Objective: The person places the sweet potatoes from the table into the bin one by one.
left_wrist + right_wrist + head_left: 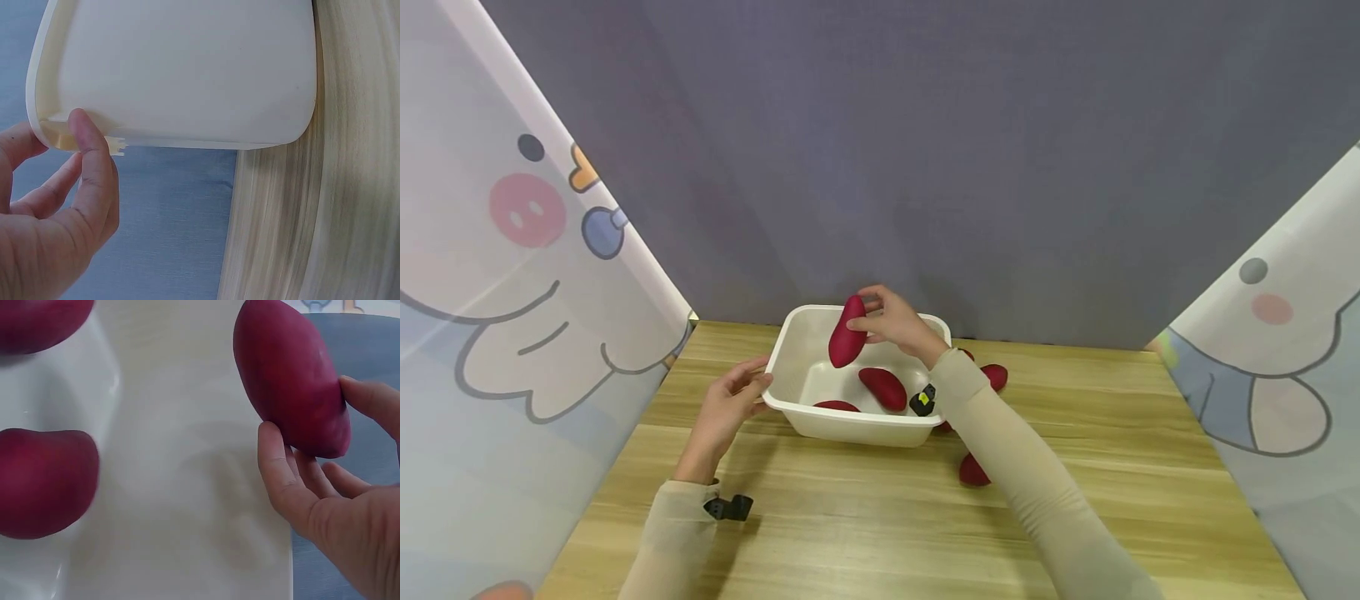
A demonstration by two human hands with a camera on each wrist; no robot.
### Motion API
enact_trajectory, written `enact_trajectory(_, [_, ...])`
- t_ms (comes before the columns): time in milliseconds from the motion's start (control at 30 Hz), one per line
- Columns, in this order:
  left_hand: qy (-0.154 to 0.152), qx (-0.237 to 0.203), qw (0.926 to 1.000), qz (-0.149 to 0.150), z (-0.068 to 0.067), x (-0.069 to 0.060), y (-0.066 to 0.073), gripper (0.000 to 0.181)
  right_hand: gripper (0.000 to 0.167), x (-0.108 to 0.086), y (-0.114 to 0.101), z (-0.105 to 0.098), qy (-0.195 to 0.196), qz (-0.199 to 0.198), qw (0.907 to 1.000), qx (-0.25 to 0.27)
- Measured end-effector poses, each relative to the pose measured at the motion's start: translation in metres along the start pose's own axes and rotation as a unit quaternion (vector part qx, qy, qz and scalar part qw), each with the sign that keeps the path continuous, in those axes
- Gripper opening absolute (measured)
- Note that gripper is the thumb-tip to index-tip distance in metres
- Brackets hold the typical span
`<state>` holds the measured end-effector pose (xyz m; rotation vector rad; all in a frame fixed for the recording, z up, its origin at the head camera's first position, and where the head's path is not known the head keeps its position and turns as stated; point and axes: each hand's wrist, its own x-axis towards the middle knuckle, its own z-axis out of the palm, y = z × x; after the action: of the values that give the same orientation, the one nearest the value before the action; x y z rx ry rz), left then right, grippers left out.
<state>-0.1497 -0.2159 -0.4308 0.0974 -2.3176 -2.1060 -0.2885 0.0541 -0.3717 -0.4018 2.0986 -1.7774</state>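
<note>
HEAD: R sleeve (1022, 475) angled fwd-L; R hand (897, 323) pinches red tuber (847, 337) over white bin (857, 428); L hand (730, 404) grips bin's L rim (781, 352) | L WRIST: L hand pinching rim corner | R WRIST: fingers (280, 478) flank tuber's lwr end, tuber tilted.
</note>
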Motion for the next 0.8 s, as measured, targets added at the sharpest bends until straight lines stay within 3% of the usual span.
enact_trajectory(267, [-0.001,0.004,1.0000,0.001,0.001,0.002,0.000,0.048,0.066,-0.001,0.004,-0.001,-0.001,-0.006,0.9999,-0.010])
enact_trajectory(467, [-0.002,0.005,1.0000,-0.001,0.001,0.005,-0.001,0.048,0.065,-0.007,-0.008,-0.007,0.002,-0.032,0.9992,-0.025])
enact_trajectory(633, [0.000,0.007,1.0000,-0.003,0.001,0.008,0.000,0.048,0.061,-0.024,-0.032,-0.018,-0.001,-0.064,0.9975,-0.031])
enact_trajectory(800, [-0.003,0.008,1.0000,-0.002,0.001,0.010,0.001,0.048,0.057,-0.055,-0.043,-0.039,0.006,-0.087,0.9943,-0.060])
